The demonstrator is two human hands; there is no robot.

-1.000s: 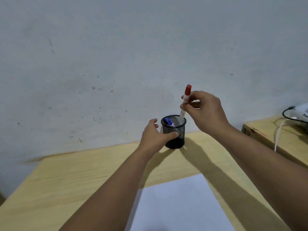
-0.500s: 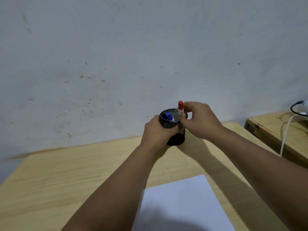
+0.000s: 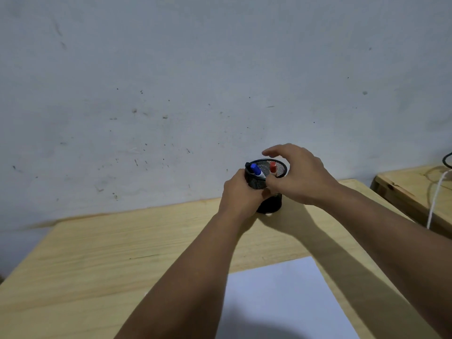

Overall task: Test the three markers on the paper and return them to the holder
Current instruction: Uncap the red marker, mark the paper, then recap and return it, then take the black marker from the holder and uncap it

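The left hand (image 3: 241, 194) holds the mesh holder (image 3: 269, 189) in its grip on the surface (image 3: 122, 253). The right hand (image 3: 298, 174), fingers spread wide and holding nothing, hovers over the red marker (image 3: 273, 167) standing inside beside the blue marker (image 3: 256, 170).

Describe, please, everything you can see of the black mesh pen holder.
The mesh pen holder is a round black wire-mesh cup with a solid rim, standing upright on the wooden table near the wall. A blue-capped marker, a red-capped marker and a black cap poke up inside. The left hand grips its side; the right hand arches over its rim.
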